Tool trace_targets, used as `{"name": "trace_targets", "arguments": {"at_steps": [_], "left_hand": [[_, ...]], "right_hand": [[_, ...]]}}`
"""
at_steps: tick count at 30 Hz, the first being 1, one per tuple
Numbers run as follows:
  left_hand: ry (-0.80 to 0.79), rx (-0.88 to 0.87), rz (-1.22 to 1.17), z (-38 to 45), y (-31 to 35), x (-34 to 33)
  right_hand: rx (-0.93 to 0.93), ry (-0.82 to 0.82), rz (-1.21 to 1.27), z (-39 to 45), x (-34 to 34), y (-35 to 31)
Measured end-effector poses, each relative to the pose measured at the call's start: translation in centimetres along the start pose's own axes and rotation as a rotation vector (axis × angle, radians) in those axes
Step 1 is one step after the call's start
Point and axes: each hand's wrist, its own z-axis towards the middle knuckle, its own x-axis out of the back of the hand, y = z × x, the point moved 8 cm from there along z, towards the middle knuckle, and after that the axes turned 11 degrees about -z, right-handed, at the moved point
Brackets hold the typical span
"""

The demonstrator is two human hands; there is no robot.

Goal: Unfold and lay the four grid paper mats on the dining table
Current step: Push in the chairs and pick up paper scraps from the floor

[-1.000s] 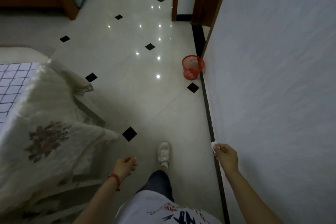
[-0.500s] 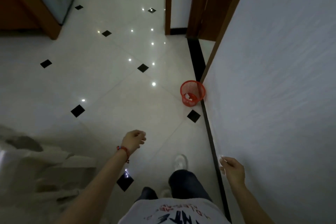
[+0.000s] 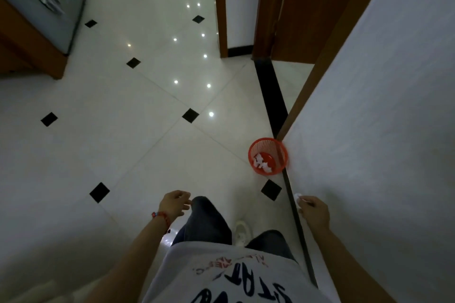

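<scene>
No grid paper mat and no dining table are in view now. I am standing on a white tiled floor beside a wall. My right hand (image 3: 313, 210) hangs close to the wall and grips a small crumpled white scrap (image 3: 298, 198) in curled fingers. My left hand (image 3: 174, 205) hangs in front of my left leg, fingers loosely curled, holding nothing; a red cord sits on that wrist. A red mesh wastebasket (image 3: 268, 158) with several white scraps inside stands on the floor ahead of my right hand, against the wall's corner.
The white wall (image 3: 384, 130) runs along my right with a dark skirting strip at its foot. Brown door frames (image 3: 268, 7) open ahead. A wooden cabinet with a grey front (image 3: 37, 19) stands at the far left. White floor tiles with black diamond insets spread between them.
I have walked forward: the table with its cloth and grid mat has left the view at the left, and the red wastebasket is much nearer. My right hand still holds the white scrap.
</scene>
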Motion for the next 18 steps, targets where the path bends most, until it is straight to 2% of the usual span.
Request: {"name": "trace_targets", "arguments": {"at_steps": [3, 6, 10, 14, 18], "left_hand": [[-0.029, 0.034, 0.043, 3.6, 3.0, -0.2], [-0.087, 0.069, 0.138, 8.4, 6.4, -1.0], [-0.174, 0.077, 0.324, 14.6, 12.5, -2.6], [-0.254, -0.007, 0.469, 20.2, 19.9, -5.7], [-0.316, -0.039, 0.590, 24.9, 23.4, -9.4]], "right_hand": [[0.034, 0.028, 0.018, 3.5, -1.4, -5.0], [-0.025, 0.066, 0.074, 6.5, -2.3, -8.0], [-0.191, 0.159, 0.134, 8.3, -2.8, -8.9], [-0.319, 0.163, 0.142, 10.1, -4.2, -9.8], [-0.402, 0.191, 0.162, 13.1, -6.2, -10.3]]}}
